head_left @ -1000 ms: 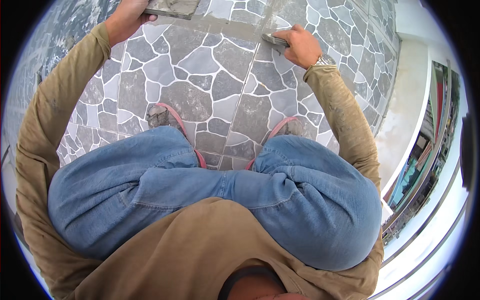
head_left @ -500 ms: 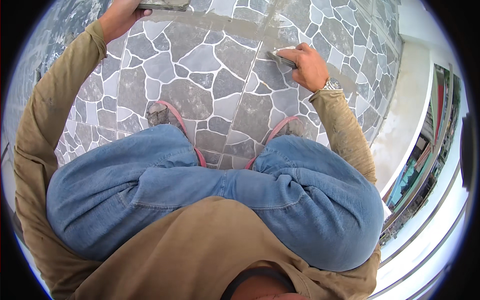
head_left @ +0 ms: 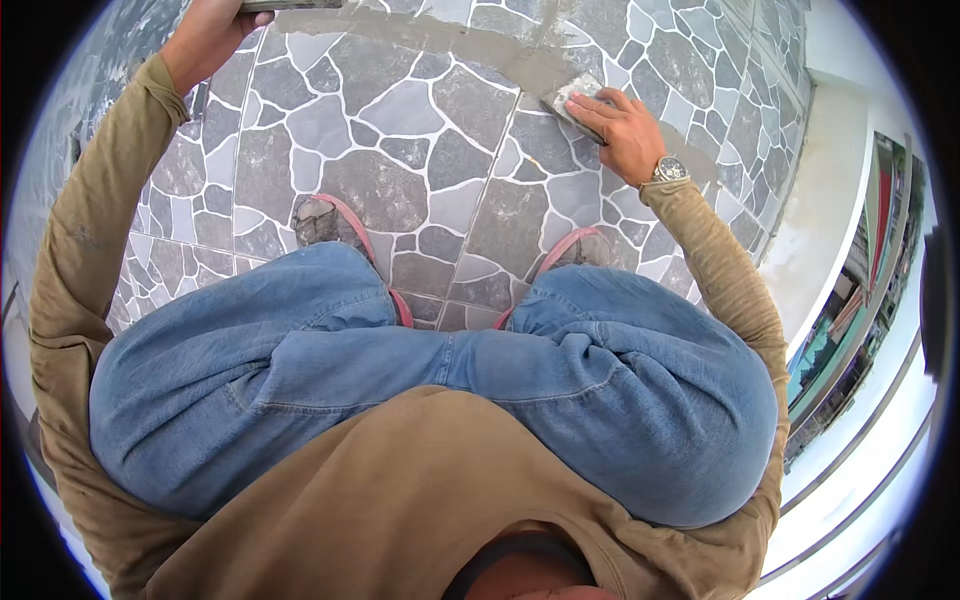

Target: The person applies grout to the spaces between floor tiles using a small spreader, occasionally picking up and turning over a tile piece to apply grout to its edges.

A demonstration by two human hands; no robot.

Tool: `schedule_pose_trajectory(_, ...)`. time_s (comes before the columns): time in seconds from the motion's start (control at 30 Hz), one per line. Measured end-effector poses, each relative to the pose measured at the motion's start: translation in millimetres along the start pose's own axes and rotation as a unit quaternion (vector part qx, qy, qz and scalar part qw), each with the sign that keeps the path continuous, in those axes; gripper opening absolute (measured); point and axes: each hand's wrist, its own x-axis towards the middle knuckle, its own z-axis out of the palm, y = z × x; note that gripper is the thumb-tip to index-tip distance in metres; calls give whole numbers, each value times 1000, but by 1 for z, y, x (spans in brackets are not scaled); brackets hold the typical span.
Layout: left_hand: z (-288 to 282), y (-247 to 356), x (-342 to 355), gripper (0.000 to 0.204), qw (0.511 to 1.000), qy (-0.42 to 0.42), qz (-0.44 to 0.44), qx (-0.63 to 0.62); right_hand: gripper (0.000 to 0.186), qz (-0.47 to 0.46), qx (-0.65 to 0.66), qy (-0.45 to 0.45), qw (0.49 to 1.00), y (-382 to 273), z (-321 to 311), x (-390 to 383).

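My right hand (head_left: 628,135), with a watch (head_left: 670,168) at its wrist, is closed on a flat, mortar-smeared scraper (head_left: 578,98). The scraper's edge lies against the tiled floor (head_left: 390,190), at a band of wet grey grout (head_left: 530,66). That band runs across the patterned tiles, over a joint between them. At the upper left, my left hand (head_left: 208,42) grips a flat grey board (head_left: 300,4). Most of this board is cut off by the picture's top edge, so what lies on it is hidden.
My shoes (head_left: 330,222) with pink edges stand on the tiles between my bent knees and the grout band. A low white wall (head_left: 825,190) borders the floor on the right. Darker, smeared floor (head_left: 105,120) lies at the far left.
My right hand has moved slightly forward and right, turning the scraper so its mortar-covered face shows more. My left hand and the board have shifted left and forward.
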Motion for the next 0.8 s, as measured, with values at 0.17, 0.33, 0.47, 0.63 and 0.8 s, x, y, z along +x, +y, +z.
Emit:
schedule_pose_trajectory(0.17,-2,-7,10,25,994,-4,-57,-92,44,123,92,136,979,2,-27,53)
schedule_pose_trajectory(0.33,-8,-1,24,24,998,-14,-13,-53,24,210,38,57,975,-34,-14,108)
schedule_pose_trajectory(0.47,8,0,22,24,999,-41,-3,-10,20,147,76,97,981,-86,-1,102)
schedule_pose_trajectory(0.63,11,4,19,22,999,-39,6,6,32,116,189,14,975,-107,-28,78)
schedule_pose_trajectory(0.8,6,8,18,23,999,-4,2,-34,48,231,585,129,767,-15,-82,-7)
